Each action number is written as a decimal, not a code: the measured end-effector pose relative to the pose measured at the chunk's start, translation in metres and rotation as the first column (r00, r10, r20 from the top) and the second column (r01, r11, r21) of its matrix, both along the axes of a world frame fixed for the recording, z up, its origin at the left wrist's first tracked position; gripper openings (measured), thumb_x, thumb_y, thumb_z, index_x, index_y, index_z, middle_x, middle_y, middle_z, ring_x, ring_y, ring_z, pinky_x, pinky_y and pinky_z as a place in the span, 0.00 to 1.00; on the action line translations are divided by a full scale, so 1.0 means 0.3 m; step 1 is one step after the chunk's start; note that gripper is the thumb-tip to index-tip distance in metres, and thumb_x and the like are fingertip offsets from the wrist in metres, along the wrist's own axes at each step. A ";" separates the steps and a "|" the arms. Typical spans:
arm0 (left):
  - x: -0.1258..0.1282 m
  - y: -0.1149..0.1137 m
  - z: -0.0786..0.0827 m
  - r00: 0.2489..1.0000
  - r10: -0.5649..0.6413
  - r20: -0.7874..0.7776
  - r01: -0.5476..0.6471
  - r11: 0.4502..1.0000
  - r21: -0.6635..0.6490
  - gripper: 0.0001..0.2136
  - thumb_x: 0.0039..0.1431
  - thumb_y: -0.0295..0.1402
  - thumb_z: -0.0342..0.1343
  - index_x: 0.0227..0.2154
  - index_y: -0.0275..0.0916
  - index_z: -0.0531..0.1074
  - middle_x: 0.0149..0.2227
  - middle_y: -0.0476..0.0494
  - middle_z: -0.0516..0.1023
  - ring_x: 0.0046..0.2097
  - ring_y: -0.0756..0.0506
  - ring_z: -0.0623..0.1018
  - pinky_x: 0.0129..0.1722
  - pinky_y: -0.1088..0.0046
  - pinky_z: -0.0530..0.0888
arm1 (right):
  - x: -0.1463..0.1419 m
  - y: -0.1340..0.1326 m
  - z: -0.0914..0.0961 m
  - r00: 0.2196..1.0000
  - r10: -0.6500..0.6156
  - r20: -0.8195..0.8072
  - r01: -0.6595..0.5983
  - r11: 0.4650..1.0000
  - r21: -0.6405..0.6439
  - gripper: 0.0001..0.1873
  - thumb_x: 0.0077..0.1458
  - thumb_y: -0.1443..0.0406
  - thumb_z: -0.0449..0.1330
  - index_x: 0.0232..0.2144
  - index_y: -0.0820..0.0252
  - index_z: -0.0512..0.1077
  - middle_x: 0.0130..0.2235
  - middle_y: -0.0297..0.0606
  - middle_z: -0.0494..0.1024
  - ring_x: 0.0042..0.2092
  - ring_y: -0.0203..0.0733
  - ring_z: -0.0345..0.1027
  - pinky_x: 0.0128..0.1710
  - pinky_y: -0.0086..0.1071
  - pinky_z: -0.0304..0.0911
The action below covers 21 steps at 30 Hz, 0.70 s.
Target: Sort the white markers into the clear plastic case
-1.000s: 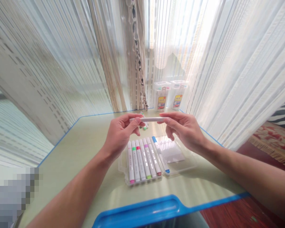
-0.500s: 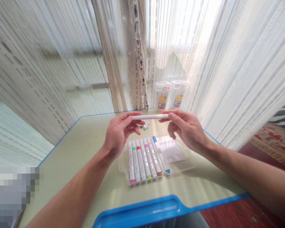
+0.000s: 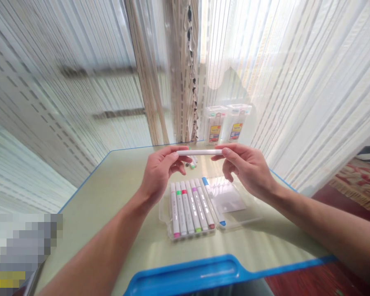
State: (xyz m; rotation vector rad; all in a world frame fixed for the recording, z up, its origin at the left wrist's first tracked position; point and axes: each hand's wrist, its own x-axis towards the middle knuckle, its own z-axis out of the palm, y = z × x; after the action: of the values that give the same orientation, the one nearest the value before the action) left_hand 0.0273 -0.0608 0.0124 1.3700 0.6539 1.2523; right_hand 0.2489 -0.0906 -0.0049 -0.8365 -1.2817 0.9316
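Held pen (image 3: 200, 152): smooth plas.; case (image 3: 249, 211): clear glossy plas.; tbl rim (image 3: 188, 272): shiny plas.; curtains (image 3: 105, 37): sheer cloth.

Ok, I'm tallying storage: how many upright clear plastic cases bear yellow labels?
2: the left case and the right case, standing side by side near the far edge of the tabletop.

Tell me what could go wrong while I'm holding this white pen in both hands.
The white pen is pinched near its ends by the left hand and right hand, so it might slip and fall. The blue-ended marker lies apart from the row of markers; a bump could perhaps shift it.
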 end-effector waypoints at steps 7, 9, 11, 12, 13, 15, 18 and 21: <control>0.011 -0.002 -0.010 0.986 0.050 -0.156 -0.031 0.992 0.123 0.12 0.56 0.33 0.65 0.40 0.30 0.80 0.31 0.40 0.82 0.30 0.49 0.77 0.30 0.73 0.75 | -0.012 -0.004 -0.005 0.995 -0.041 0.088 0.039 0.999 0.027 0.15 0.52 0.58 0.73 0.39 0.62 0.80 0.18 0.30 0.74 0.16 0.34 0.65 0.14 0.28 0.62; 0.012 0.003 -0.022 0.977 0.054 -0.205 -0.025 0.990 0.139 0.12 0.54 0.34 0.67 0.39 0.30 0.80 0.30 0.41 0.82 0.28 0.50 0.76 0.28 0.74 0.74 | -0.016 -0.005 -0.009 0.992 -0.036 0.118 0.033 0.999 0.023 0.16 0.51 0.57 0.73 0.38 0.62 0.80 0.17 0.30 0.73 0.17 0.34 0.65 0.15 0.28 0.62; 0.011 0.009 -0.036 0.968 0.048 -0.248 -0.010 0.988 0.152 0.13 0.54 0.35 0.68 0.39 0.32 0.81 0.29 0.43 0.81 0.28 0.50 0.76 0.28 0.74 0.74 | -0.021 -0.006 -0.017 0.988 -0.033 0.152 0.030 0.999 0.021 0.17 0.50 0.56 0.74 0.37 0.62 0.80 0.18 0.31 0.74 0.17 0.34 0.65 0.15 0.28 0.62; 0.011 0.011 -0.042 0.964 0.041 -0.262 0.001 0.987 0.160 0.13 0.54 0.37 0.68 0.39 0.33 0.81 0.29 0.43 0.81 0.28 0.50 0.76 0.28 0.74 0.74 | -0.024 -0.005 -0.020 0.985 -0.034 0.169 0.031 0.999 0.024 0.17 0.49 0.56 0.74 0.36 0.62 0.80 0.18 0.31 0.74 0.17 0.34 0.65 0.15 0.28 0.62; 0.011 0.012 -0.048 0.961 0.032 -0.274 0.015 0.986 0.166 0.13 0.54 0.37 0.68 0.38 0.34 0.81 0.29 0.43 0.81 0.30 0.49 0.77 0.29 0.74 0.74 | -0.029 -0.005 -0.023 0.982 -0.035 0.186 0.030 0.999 0.030 0.18 0.48 0.56 0.75 0.36 0.62 0.80 0.17 0.31 0.73 0.17 0.34 0.65 0.15 0.28 0.61; 0.012 0.009 -0.055 0.952 0.025 -0.305 0.038 0.979 0.198 0.12 0.54 0.39 0.68 0.36 0.35 0.81 0.31 0.42 0.82 0.32 0.47 0.79 0.31 0.74 0.75 | -0.040 -0.005 -0.027 0.975 -0.025 0.219 0.019 0.999 0.029 0.18 0.45 0.55 0.76 0.33 0.62 0.80 0.18 0.31 0.73 0.18 0.34 0.65 0.15 0.28 0.61; 0.017 -0.003 -0.058 0.936 0.038 -0.350 0.053 0.968 0.246 0.12 0.54 0.40 0.68 0.35 0.35 0.81 0.35 0.40 0.83 0.36 0.46 0.80 0.34 0.73 0.75 | -0.062 -0.003 -0.023 0.973 0.004 0.233 -0.007 1.000 0.010 0.20 0.43 0.54 0.76 0.31 0.63 0.80 0.20 0.33 0.75 0.19 0.34 0.65 0.16 0.27 0.61; 0.023 -0.012 -0.052 0.945 0.042 -0.324 0.034 0.974 0.225 0.14 0.55 0.41 0.68 0.37 0.35 0.81 0.35 0.39 0.83 0.35 0.46 0.79 0.31 0.74 0.75 | -0.082 0.005 -0.012 0.975 0.010 0.220 -0.010 1.000 -0.001 0.22 0.42 0.51 0.76 0.32 0.63 0.80 0.18 0.32 0.73 0.18 0.33 0.63 0.15 0.26 0.59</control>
State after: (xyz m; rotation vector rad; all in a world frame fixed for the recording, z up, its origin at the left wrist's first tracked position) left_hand 0.0341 -0.0644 -0.0032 1.7931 0.7575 1.1375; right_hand 0.2244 -0.0891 -0.0084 -0.9541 -1.4776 0.8642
